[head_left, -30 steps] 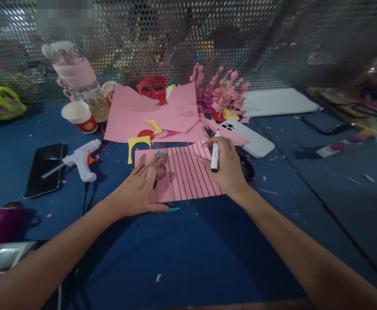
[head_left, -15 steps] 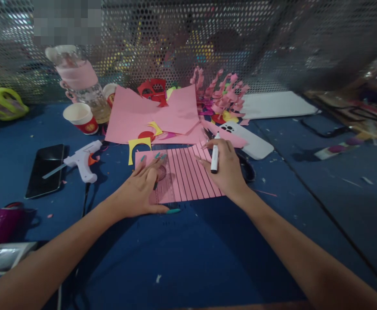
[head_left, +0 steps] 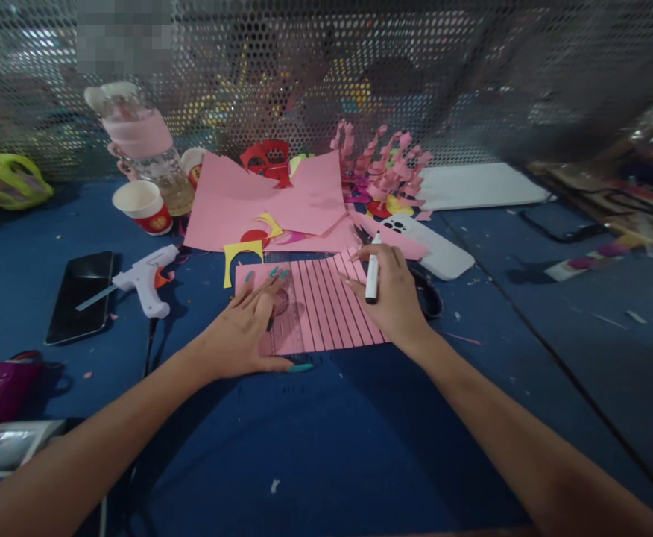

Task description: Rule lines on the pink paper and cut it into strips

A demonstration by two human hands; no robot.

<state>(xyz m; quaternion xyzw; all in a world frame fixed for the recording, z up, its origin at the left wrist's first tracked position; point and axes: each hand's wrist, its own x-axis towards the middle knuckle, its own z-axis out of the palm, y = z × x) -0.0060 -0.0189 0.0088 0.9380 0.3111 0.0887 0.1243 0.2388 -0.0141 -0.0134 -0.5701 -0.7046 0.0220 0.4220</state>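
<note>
**While pressed flat: ruler on lined pink sheet, marker held clear**

While pinned under the left hand [head_left: 242, 332], fingers spread wide and flat, clear ruler [head_left: 282, 313] lies across the left part of the pink lined sheet [head_left: 326, 302] at centre of the blue table [head_left: 315, 447]. Right hand [head_left: 393, 294] closed around a white marker [head_left: 372, 268], tip pointing down, hovering over the sheet's right edge; contact of tip with paper cannot be told. Parallel dark lines already across most of the sheet. Behind it: loose pink paper [head_left: 265, 198], yellow offcut [head_left: 242, 253], curled pink strips [head_left: 382, 164]. To the left: glue gun [head_left: 142, 277], dark phone [head_left: 79, 294], paper cup [head_left: 139, 205]. White phone [head_left: 432, 242] just beyond the right hand.

Risks, as judged: ruler likely to slip if left-hand pressure eases, giving a crooked line. Wet ink liable to smear under ruler or palm. Fingertips near the ruler's edge open to a marker stroke.
</note>
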